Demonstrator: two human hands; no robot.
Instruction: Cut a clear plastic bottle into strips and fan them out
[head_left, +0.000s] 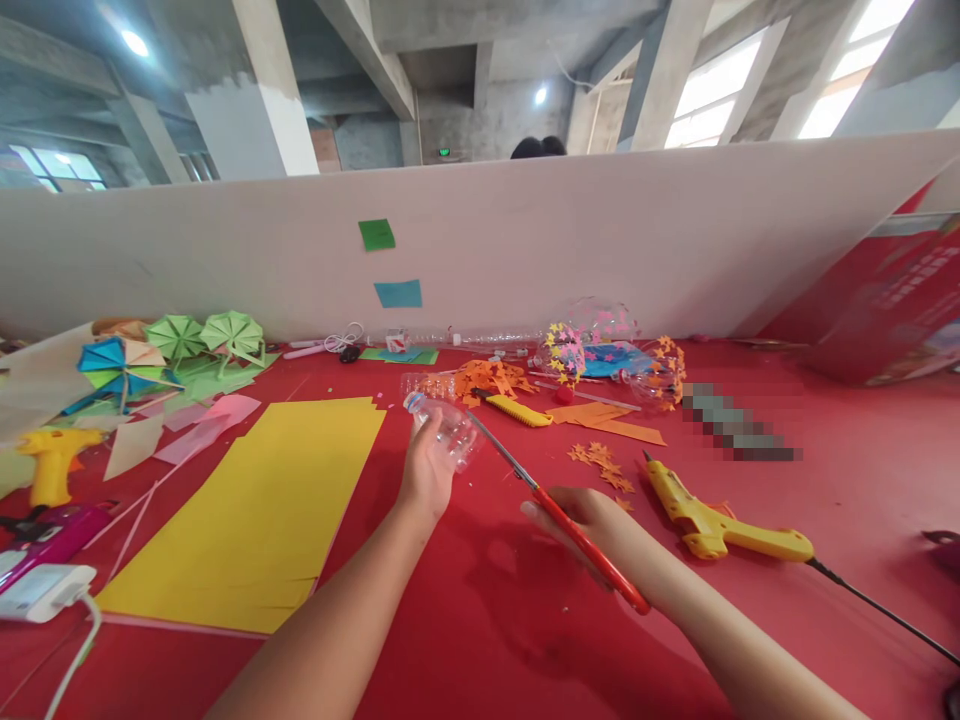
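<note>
My left hand (pixel 429 462) is closed around a small clear plastic bottle (pixel 450 428), held on its side above the red table (pixel 480 610) near the middle. My right hand (pixel 600 530) grips red-handled scissors (pixel 555 510). Their blades point up and left, and the tips touch the bottle's side. A yellow glue gun (pixel 712 520) lies just right of my right hand, its black cord trailing off to the right. Orange paper stars (pixel 600 462) are scattered between the scissors and the glue gun.
A large yellow paper sheet (pixel 262 510) lies at left. Folded paper fans (pixel 180 345), a second yellow glue gun (pixel 52 460) and a white charger (pixel 41 590) sit at far left. Star-covered clear bottles (pixel 607 350) and a yellow cutter (pixel 517 408) lie before the white partition (pixel 480 250).
</note>
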